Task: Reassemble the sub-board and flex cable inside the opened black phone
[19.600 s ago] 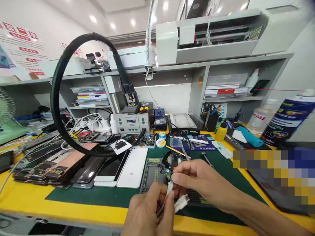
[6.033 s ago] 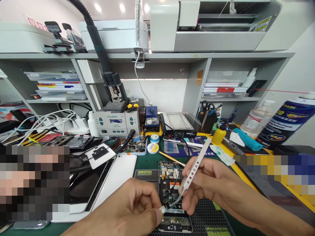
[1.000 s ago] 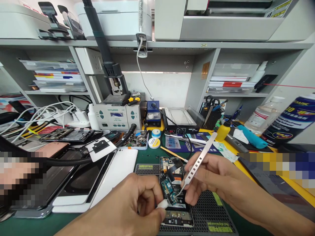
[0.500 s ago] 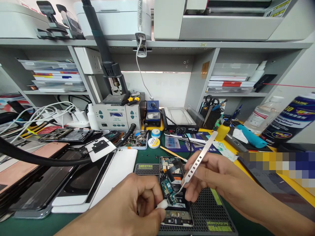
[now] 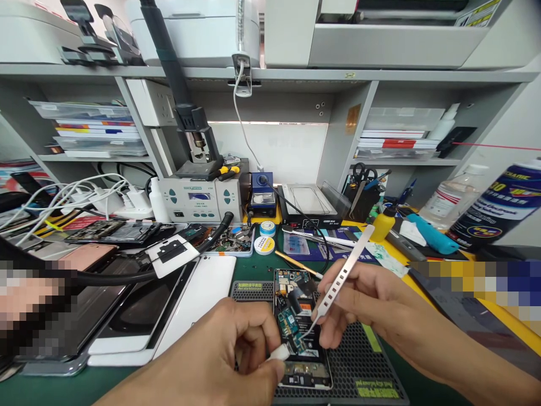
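An opened phone with its battery and boards exposed lies on a black honeycomb mat. Over its battery is a small green circuit board with a dark flex strip. My left hand pinches a white cable plug whose metal end meets the board's lower edge; whether it sits fully inside cannot be made out. Metal tweezers are in my right hand, slanting down with their tips at the board's lower right side.
Several phones and a white panel lie to the left, crossed by a black hose. Behind stand a hot-air station and small round tubs. A yellow bottle and a spray can stand at the right.
The circuit board and the tweezer tips have shifted very slightly. Both hands keep the same hold, and the phone stays in place.
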`<state>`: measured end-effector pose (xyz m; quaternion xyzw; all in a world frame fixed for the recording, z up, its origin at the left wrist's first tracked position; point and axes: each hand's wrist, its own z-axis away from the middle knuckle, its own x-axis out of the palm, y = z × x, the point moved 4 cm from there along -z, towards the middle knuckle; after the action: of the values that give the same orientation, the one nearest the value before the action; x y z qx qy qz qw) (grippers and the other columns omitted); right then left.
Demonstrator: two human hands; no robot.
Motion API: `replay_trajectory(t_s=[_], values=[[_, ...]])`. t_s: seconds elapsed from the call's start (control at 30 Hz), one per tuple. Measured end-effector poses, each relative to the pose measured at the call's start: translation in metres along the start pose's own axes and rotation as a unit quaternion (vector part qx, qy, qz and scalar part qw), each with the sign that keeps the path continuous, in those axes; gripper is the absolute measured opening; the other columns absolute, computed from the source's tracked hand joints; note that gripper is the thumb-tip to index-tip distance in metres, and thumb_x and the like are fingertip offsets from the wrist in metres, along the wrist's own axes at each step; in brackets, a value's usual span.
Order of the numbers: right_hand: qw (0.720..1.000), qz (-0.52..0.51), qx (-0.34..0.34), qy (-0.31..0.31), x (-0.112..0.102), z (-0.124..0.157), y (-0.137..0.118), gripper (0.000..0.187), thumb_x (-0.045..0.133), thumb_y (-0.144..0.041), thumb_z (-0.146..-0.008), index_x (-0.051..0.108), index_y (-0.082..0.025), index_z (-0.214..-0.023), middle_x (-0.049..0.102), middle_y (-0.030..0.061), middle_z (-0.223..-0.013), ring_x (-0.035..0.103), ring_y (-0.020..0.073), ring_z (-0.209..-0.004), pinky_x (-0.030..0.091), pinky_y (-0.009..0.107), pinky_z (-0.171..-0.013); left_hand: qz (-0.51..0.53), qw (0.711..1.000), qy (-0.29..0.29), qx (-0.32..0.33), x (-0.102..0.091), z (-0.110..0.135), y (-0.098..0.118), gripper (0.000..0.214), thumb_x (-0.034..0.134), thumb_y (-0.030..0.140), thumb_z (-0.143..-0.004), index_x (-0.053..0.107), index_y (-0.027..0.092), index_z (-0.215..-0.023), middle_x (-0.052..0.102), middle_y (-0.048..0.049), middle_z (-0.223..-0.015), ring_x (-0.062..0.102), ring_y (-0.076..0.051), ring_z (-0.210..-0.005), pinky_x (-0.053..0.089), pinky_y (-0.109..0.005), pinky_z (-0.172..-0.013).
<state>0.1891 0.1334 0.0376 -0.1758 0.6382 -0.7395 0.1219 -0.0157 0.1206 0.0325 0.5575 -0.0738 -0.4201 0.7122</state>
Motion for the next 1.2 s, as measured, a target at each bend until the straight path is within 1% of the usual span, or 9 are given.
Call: replay_trajectory(t_s=[0.2,0.33,0.47,0.57,0.67,0.8,0.93,1.07,1.2], values=[[1.0,0.0,-0.007,0.014,-0.002,0.0,-0.002,0.017,0.068,-0.033,-0.097,0.065,-0.016,-0.095,0.079,0.0056,-0.077,0.078,0.0195,-0.068,0.059,0.029,-0.065,-0.027,0.999,0.021,0.011,-0.001,-0.003,-0.001,0.018,0.057,0.037,-0.087,0.049,0.024,-0.078,0.047,0.0059,-0.062,0.041,-0.012,-0.056,0.026,-0.024,-0.048],[1.0,0.003,-0.012,0.029,-0.004,0.0,-0.004,0.018,0.069,-0.033,-0.095,0.067,-0.016,-0.09,0.077,0.0039,-0.073,0.076,0.0178,-0.062,0.057,0.027,-0.061,-0.001,0.999,0.029,0.026,0.0,-0.002,-0.004,0.018,0.058,0.035,-0.086,0.048,0.024,-0.077,0.045,0.0066,-0.062,0.04,-0.012,-0.055,0.027,-0.025,-0.05],[0.999,-0.032,0.013,0.035,-0.004,0.001,-0.004,0.016,0.07,-0.031,-0.094,0.069,-0.016,-0.089,0.075,0.0024,-0.067,0.071,0.0145,-0.053,0.054,0.023,-0.056,0.029,0.994,0.085,0.055,0.002,-0.001,-0.004,0.019,0.058,0.034,-0.084,0.045,0.025,-0.073,0.043,0.0081,-0.058,0.037,-0.011,-0.052,0.025,-0.026,-0.049],[0.995,-0.089,0.028,0.019,-0.002,0.002,-0.004,0.009,0.068,-0.025,-0.092,0.071,-0.017,-0.091,0.076,0.0032,-0.068,0.072,0.0154,-0.054,0.054,0.023,-0.056,0.04,0.988,0.132,0.071,0.003,-0.001,-0.004,0.02,0.056,0.036,-0.083,0.045,0.025,-0.07,0.044,0.0076,-0.057,0.037,-0.011,-0.051,0.024,-0.026,-0.049],[0.99,-0.134,0.04,-0.003,-0.001,0.002,-0.006,0.005,0.068,-0.019,-0.089,0.073,-0.017,-0.088,0.075,0.0034,-0.071,0.072,0.016,-0.057,0.056,0.025,-0.059,0.04,0.987,0.142,0.067,0.003,-0.003,-0.004,0.021,0.057,0.038,-0.082,0.048,0.024,-0.07,0.046,0.0069,-0.056,0.039,-0.011,-0.05,0.025,-0.026,-0.048],[0.981,-0.186,0.042,-0.035,-0.002,0.003,-0.008,0.014,0.065,-0.011,-0.084,0.076,-0.016,-0.09,0.075,0.006,-0.078,0.072,0.0184,-0.064,0.059,0.029,-0.062,0.067,0.981,0.166,0.068,-0.002,-0.006,-0.006,0.022,0.06,0.04,-0.085,0.05,0.023,-0.075,0.051,0.0055,-0.058,0.046,-0.012,-0.052,0.034,-0.026,-0.052],[0.977,-0.204,0.006,-0.065,-0.002,0.004,-0.011,0.016,0.069,-0.024,-0.089,0.078,-0.016,-0.099,0.076,0.0065,-0.081,0.074,0.0204,-0.068,0.06,0.031,-0.065,0.158,0.967,0.185,0.077,-0.003,-0.009,-0.013,0.028,0.065,0.045,-0.085,0.052,0.021,-0.078,0.054,0.0042,-0.063,0.051,-0.012,-0.053,0.039,-0.025,-0.054],[0.991,-0.129,-0.019,0.008,-0.002,0.004,-0.011,0.016,0.073,-0.036,-0.092,0.076,-0.021,-0.091,0.076,0.0018,-0.072,0.074,0.0166,-0.064,0.057,0.024,-0.063,0.214,0.949,0.215,0.082,-0.003,-0.008,-0.017,0.033,0.074,0.046,-0.079,0.056,0.019,-0.073,0.045,0.0063,-0.065,0.046,-0.01,-0.057,0.043,-0.023,-0.056],[0.996,-0.03,-0.034,0.081,-0.001,0.01,-0.011,0.022,0.077,-0.043,-0.088,0.074,-0.022,-0.087,0.077,0.0024,-0.066,0.073,0.019,-0.064,0.055,0.028,-0.064,0.242,0.942,0.223,0.072,-0.003,-0.006,-0.011,0.04,0.079,0.05,-0.075,0.054,0.019,-0.07,0.041,0.0091,-0.058,0.044,-0.008,-0.049,0.043,-0.021,-0.051]])
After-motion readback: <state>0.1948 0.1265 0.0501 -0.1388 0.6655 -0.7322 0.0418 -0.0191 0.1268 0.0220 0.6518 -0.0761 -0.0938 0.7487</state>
